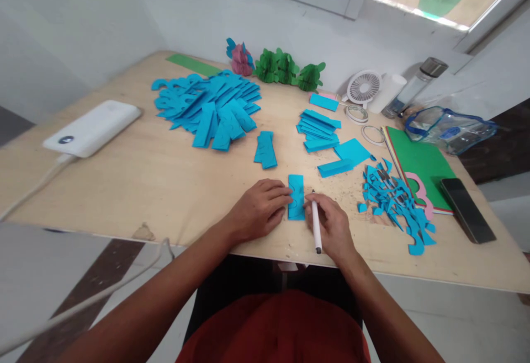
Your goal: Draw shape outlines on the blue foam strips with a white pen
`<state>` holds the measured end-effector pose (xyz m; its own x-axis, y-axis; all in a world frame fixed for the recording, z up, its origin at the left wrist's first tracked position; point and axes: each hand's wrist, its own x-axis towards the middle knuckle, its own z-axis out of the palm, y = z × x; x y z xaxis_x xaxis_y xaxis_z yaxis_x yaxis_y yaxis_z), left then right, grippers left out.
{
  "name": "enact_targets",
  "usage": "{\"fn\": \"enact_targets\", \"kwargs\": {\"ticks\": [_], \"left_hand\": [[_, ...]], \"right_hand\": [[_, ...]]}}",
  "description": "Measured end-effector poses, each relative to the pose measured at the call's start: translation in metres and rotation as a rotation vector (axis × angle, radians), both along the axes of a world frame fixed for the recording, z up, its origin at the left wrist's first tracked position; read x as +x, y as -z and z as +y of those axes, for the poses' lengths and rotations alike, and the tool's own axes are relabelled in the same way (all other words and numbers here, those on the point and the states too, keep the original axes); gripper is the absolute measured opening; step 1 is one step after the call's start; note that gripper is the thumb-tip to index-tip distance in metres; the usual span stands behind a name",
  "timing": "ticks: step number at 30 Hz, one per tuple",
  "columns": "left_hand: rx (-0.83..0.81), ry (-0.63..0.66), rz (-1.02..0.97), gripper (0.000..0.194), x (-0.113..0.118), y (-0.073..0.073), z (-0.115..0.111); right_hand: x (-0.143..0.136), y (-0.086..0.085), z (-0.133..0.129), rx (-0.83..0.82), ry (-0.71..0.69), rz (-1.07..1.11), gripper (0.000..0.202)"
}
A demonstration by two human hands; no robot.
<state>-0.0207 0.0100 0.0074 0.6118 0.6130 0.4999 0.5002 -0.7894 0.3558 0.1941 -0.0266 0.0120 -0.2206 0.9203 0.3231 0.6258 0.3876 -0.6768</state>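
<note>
The blue paper strip (297, 198) lies at the near middle of the worktop (174, 192), its long axis running near to far, a curved line drawn along its left part. The left hand (261, 208) rests relaxed, fingertips on the strip's left edge, grasping nothing. The right hand (330, 220) grips a white pen (316, 225), also lengthwise near to far, its far end leaning slightly left, just beside the strip's right edge. Beyond lie a pair of blue pieces (265, 149) and, far left, a large blue pile (215, 103); blue scraps (391, 195) crowd the right. Fingers hide some of the strip's edges; the drawn line is faint, and the pen's far tip is too small to make out.
</note>
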Motion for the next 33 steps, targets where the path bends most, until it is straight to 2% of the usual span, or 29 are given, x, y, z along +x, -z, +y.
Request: {"fn": "enact_targets", "kwargs": {"ticks": [23,33], "left_hand": [[0.033,-0.008,0.005,0.022,-0.0016,0.0045,0.0017],[0.097,-0.024,-0.009,0.022,0.0004,0.0065,0.0038]], "right_hand": [[-0.0012,-0.0026,-0.0007,-0.026,0.000,0.037,0.029],[0.0006,0.0017,0.0000,-0.023,-0.019,0.057,0.032]]}}
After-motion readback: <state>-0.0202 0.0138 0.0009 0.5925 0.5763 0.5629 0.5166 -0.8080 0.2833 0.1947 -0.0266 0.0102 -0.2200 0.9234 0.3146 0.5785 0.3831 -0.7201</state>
